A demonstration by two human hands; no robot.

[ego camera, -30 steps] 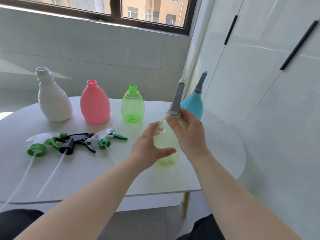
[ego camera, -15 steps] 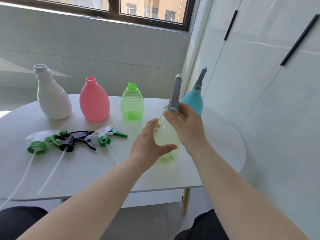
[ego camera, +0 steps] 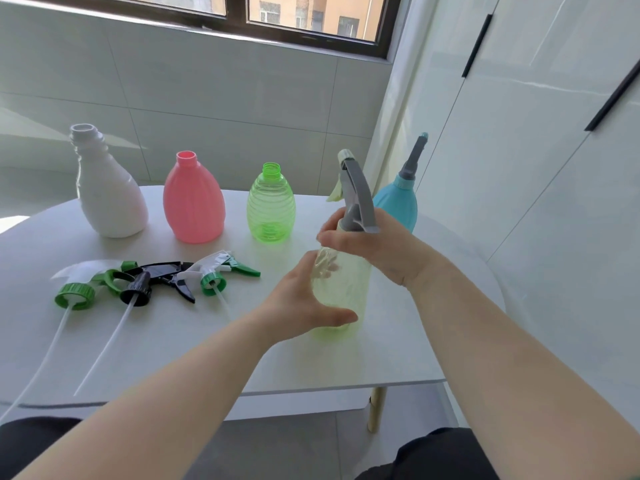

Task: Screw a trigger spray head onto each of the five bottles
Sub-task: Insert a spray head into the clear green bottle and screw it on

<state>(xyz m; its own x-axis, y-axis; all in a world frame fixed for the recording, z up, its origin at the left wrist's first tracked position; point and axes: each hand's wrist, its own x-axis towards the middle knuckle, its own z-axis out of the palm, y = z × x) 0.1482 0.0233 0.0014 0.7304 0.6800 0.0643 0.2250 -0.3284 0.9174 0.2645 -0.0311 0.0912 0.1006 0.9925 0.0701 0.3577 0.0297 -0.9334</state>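
A pale yellow-green clear bottle (ego camera: 341, 289) stands on the white table (ego camera: 311, 362). My left hand (ego camera: 304, 303) is wrapped around its body. My right hand (ego camera: 374, 244) grips the collar of the grey trigger spray head (ego camera: 356, 192) at its neck. Behind it stands a blue bottle (ego camera: 398, 206) with a grey head fitted. A white bottle (ego camera: 107, 192), a pink bottle (ego camera: 192, 206) and a ribbed green bottle (ego camera: 270, 209) stand open-necked in a row. Three loose spray heads lie in front of them: green-collared (ego camera: 74, 296), black (ego camera: 156, 278), white-and-green (ego camera: 218, 271).
The loose heads' long white dip tubes (ego camera: 100, 348) run toward the table's front left edge. A tiled wall and window are behind the table, and white cabinet doors (ego camera: 536, 168) stand close on the right. A table leg (ego camera: 375, 407) shows under the front edge.
The grey spray head has turned on the yellow-green bottle: its trigger side now faces me. My right hand has twisted around the collar, and the left has stayed on the body.
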